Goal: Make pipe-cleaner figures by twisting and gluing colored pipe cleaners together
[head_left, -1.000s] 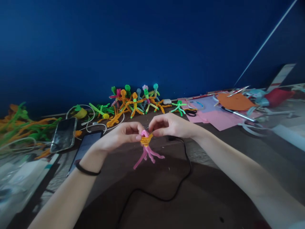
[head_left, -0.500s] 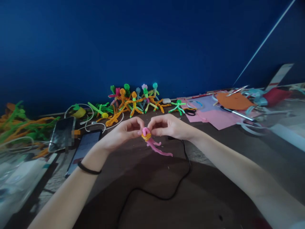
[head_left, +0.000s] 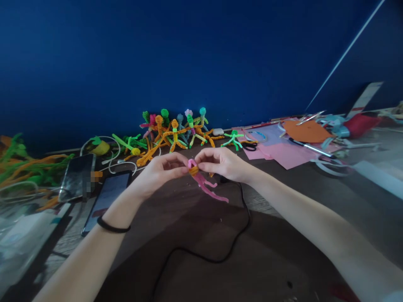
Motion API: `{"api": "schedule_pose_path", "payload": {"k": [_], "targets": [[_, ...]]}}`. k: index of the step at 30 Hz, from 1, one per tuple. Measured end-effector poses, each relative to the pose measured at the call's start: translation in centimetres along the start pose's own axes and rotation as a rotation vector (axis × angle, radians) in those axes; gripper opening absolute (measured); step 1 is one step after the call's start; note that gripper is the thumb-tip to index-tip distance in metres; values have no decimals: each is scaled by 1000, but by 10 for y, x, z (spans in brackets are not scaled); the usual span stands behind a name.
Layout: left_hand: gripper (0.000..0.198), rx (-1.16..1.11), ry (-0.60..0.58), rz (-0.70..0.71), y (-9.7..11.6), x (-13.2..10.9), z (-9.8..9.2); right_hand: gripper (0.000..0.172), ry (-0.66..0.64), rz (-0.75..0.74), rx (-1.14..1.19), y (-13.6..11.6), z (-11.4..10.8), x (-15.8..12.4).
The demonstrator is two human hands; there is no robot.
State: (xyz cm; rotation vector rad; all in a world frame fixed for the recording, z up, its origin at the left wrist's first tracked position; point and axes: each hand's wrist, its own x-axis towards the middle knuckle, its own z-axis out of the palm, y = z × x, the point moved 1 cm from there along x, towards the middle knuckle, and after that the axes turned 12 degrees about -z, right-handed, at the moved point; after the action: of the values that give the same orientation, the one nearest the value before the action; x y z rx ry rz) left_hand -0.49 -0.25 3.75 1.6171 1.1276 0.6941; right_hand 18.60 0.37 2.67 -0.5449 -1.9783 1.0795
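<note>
Between my two hands is a small pipe cleaner figure (head_left: 206,187), with a pink loop on top, an orange wrapped middle and pink legs trailing down to the right. My left hand (head_left: 165,173) pinches its left side, thumb and fingers closed at the loop. From the other side my right hand (head_left: 222,164) grips it near the orange wrap, fingers bent together. Beyond them, several finished pipe cleaner figures (head_left: 174,136) in orange, green, pink and blue stand against the wall. A small green figure (head_left: 233,140) stands apart, right of the group.
Two phones (head_left: 107,201) (head_left: 77,176) and a white cable (head_left: 110,167) lie at left, beside loose green and orange pipe cleaners (head_left: 34,167). Pink paper (head_left: 289,155), black-handled scissors (head_left: 250,146) and orange felt-like sheet (head_left: 308,131) lie at right. A black cable (head_left: 217,261) curves across the table.
The figure has turned slightly in my fingers, so more of the loop's opening and the legs shows. Both hands keep hold; the whole view has shifted a little.
</note>
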Motion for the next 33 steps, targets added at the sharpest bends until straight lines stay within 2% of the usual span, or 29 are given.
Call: {"api": "schedule_pose_path", "payload": {"k": [4,11,20,29,33], "targets": [[19,-28,-26,0,-1,1,1,13,2,-8,-4,1,1,0],[21,52,11,9,-4,3,2,13,4,2,12,3,5,0],[15,-113,-103,16,-12,4,-4,15,37,24,63,1,2,2],[12,-243,-240,9,-16,4,-1,10,-43,-13,167,7,4,2],[11,-281,-245,-20,-16,4,1,8,-19,-17,214,9,6,1]]}}
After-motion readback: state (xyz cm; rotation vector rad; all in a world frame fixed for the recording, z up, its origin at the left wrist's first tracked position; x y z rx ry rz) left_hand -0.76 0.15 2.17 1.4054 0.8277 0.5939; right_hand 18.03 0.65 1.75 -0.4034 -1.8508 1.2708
